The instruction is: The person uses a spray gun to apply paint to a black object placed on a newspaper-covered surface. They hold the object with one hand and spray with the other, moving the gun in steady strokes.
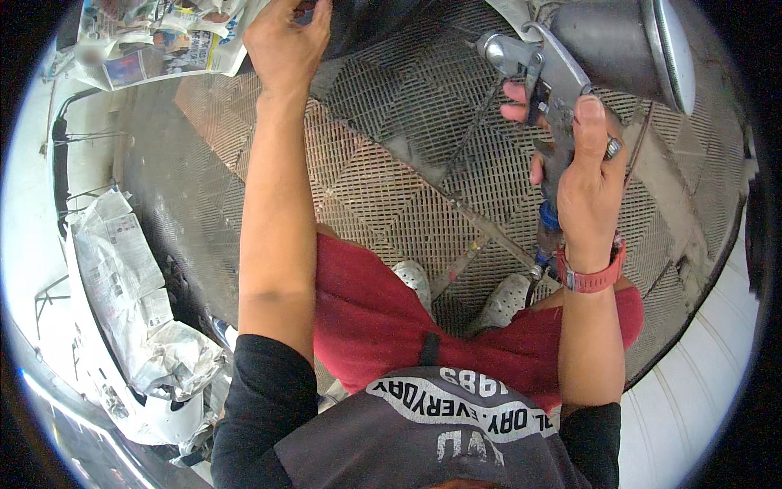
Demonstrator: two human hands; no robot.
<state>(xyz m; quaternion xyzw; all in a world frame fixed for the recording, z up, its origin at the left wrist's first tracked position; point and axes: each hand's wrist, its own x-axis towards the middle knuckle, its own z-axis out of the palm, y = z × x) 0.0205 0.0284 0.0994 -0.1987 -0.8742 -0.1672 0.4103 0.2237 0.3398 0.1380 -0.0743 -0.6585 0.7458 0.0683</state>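
Note:
My right hand [582,175] grips the handle of a silver paint spray gun [542,69], a finger on its trigger; a metal cup [623,41] sits on top of the gun, and a hose with a blue fitting [550,220] hangs below my wrist. A red watch is on that wrist. My left hand [285,41] reaches up at the top of the view, fingers curled against a dark part [366,20] whose shape is mostly cut off. Whether the fingers grasp it is hidden.
A metal grate floor [407,163] lies under my feet in pale perforated shoes [505,297]. A white car body part masked with newspaper [130,285] stands at the left. More newspaper masking [155,37] is at the top left. White wall panels [692,399] curve at the right.

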